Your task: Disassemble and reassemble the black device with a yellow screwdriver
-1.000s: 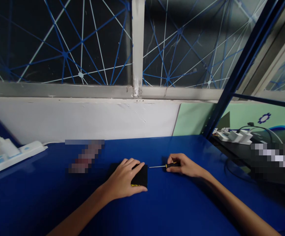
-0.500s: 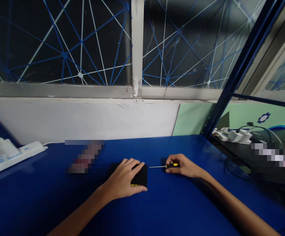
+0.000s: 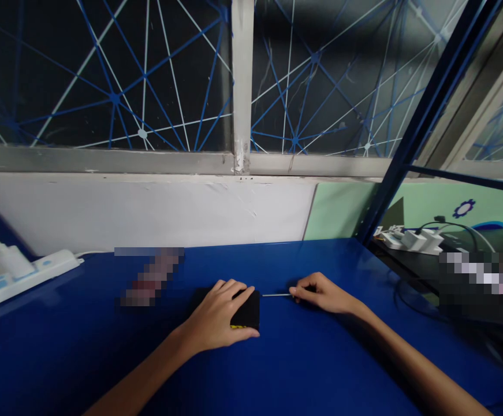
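My left hand [image 3: 220, 315] is laid over a flat black case [image 3: 248, 312] on the blue table. Its fingers press on the top and the thumb lies along the near side, where a strip of yellow shows. The hand hides the case's left part. To the right, my right hand [image 3: 320, 293] pinches a screwdriver [image 3: 276, 295], closed around its handle, which the fingers now cover. The thin metal shaft points left, with its tip close to the case's right edge; whether they touch I cannot tell.
A white power strip [image 3: 26, 280] with plugs lies at the left edge of the blue table [image 3: 312, 370]. A blurred-out item [image 3: 151, 277] lies behind my left hand. At right, a blue frame post [image 3: 390, 179] stands before a black table with plugs [image 3: 420, 240] and cables.
The fingers of my right hand have shifted round the screwdriver, and its black and yellow handle is now hidden. My left hand and the case stay put.
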`<state>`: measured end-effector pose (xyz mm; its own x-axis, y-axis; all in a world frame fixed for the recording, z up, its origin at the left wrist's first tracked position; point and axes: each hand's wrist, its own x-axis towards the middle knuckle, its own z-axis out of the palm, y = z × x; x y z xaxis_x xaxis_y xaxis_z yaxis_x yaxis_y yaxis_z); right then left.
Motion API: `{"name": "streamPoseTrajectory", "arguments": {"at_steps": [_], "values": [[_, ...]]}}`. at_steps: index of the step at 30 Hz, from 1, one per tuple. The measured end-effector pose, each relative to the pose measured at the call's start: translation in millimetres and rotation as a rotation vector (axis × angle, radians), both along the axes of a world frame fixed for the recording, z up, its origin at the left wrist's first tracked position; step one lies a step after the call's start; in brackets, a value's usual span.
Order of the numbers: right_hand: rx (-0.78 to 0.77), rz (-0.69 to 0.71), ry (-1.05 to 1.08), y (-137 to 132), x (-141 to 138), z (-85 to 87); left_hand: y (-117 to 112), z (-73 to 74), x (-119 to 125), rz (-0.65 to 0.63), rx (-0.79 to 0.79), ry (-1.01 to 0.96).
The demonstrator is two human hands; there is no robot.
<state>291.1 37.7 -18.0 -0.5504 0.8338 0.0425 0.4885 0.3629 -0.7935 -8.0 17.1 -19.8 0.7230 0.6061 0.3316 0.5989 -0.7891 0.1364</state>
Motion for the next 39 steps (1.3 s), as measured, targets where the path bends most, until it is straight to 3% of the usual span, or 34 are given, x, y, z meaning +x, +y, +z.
{"name": "streamPoseTrajectory", "arguments": {"at_steps": [28,39], "values": [[0.055,-0.044,-0.024,-3.0,-4.4,-6.7,-0.9,1.2,0.9,-0.001,-0.006,-0.015],[0.252,-0.041,-0.19,-2.2,-0.1,0.3,-0.8,0.3,0.9,0.004,-0.009,-0.005]]}}
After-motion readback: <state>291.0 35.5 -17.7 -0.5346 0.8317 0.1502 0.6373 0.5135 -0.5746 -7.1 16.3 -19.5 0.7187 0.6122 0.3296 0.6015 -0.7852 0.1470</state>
